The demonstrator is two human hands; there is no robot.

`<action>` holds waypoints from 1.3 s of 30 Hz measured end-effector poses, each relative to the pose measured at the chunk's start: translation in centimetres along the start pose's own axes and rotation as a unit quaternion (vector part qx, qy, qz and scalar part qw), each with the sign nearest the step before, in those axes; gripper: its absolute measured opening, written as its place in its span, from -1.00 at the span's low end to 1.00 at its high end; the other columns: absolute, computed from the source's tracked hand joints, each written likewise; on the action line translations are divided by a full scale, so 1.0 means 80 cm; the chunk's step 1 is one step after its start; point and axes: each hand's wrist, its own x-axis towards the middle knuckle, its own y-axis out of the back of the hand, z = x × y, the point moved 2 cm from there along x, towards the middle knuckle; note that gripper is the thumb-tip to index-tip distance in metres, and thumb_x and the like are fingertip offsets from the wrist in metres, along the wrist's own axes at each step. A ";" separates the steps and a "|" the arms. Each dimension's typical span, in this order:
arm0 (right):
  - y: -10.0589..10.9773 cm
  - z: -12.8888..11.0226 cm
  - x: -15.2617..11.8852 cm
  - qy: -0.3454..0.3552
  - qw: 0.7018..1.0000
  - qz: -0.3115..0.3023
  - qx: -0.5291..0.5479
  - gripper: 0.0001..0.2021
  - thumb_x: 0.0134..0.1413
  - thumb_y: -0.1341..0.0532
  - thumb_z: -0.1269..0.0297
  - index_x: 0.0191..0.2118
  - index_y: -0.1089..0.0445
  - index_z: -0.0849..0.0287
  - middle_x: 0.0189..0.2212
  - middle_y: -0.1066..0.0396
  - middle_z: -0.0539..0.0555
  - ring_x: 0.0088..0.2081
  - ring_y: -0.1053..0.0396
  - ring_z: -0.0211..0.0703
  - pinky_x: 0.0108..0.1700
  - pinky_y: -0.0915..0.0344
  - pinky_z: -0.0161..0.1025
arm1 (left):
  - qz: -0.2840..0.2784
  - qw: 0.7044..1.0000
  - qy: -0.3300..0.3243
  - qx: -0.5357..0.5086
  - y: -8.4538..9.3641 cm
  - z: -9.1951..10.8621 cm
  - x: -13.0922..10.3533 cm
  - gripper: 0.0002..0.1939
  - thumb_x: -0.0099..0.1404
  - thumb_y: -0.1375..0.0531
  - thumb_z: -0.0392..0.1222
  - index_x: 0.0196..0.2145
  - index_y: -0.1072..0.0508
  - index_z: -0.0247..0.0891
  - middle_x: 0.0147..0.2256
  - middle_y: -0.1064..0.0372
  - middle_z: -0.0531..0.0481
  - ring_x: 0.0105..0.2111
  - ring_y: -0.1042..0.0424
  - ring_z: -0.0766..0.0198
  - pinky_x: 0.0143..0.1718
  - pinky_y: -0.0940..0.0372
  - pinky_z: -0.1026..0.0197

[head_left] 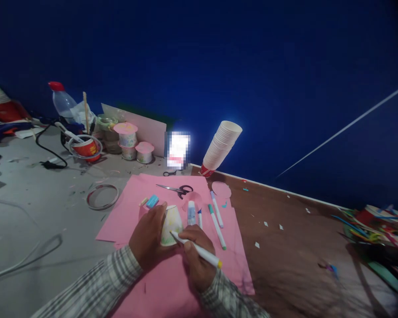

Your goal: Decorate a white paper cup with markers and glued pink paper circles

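Just below centre frame, the right hand [200, 270] is grasping a slim white marker with a yellow end [204, 253], its grip wrapping the barrel. Slightly beyond, the left hand [149, 236] is holding a small, pale paper cup with yellow and green colouring [173, 219]; the tip is meeting, or nearly meeting, its wall. That curved surface is probably calling for light, even strokes, the left grip bracing without denting. Farther up, black-handled metal scissors [180, 191] are lying clear of both hands.

- Scissors [182, 191] lie on the paper [128, 212], behind the cup [171, 221].
- The tape roll [100, 206] lies left of the paper.
- Markers [216, 226] lie right of the cup.
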 end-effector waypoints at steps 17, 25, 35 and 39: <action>-0.004 -0.001 0.001 0.042 0.996 -0.029 -0.072 -0.81 0.00 -0.12 0.46 -0.29 -0.44 0.14 -0.46 -0.41 0.04 -0.42 -0.40 -0.05 -0.37 -0.35 -0.16 | -0.011 1.000 -0.020 0.014 -0.002 0.000 -0.001 -0.01 -0.07 -0.19 0.20 0.18 0.15 -0.29 -0.13 -0.36 -0.24 -0.16 -0.37 -0.08 -0.27 -0.36 -0.08; -0.005 -0.002 0.005 0.045 0.995 -0.032 -0.084 -0.81 -0.01 -0.12 0.47 -0.32 -0.44 0.12 -0.47 -0.42 0.02 -0.44 -0.40 -0.06 -0.38 -0.34 -0.16 | -0.022 1.000 -0.014 0.009 -0.001 0.000 0.000 -0.01 -0.08 -0.21 0.18 0.18 0.15 -0.27 -0.13 -0.37 -0.23 -0.15 -0.36 -0.09 -0.25 -0.35 -0.11; -0.004 -0.003 0.006 0.052 0.995 -0.035 -0.083 -0.81 -0.02 -0.12 0.48 -0.33 -0.45 0.12 -0.49 -0.42 0.02 -0.45 -0.40 -0.08 -0.38 -0.34 -0.16 | -0.019 1.000 -0.015 0.014 0.000 0.000 0.002 -0.03 -0.07 -0.19 0.17 0.17 0.15 -0.26 -0.16 -0.38 -0.21 -0.19 -0.38 -0.08 -0.28 -0.35 -0.09; -0.006 -0.001 0.007 0.049 0.995 -0.033 -0.084 -0.82 0.00 -0.13 0.46 -0.31 -0.45 0.13 -0.47 -0.43 0.03 -0.43 -0.40 -0.07 -0.37 -0.35 -0.17 | -0.013 1.000 -0.023 0.012 -0.001 0.000 0.003 -0.03 -0.06 -0.18 0.18 0.17 0.15 -0.29 -0.16 -0.38 -0.22 -0.19 -0.38 -0.08 -0.27 -0.35 -0.09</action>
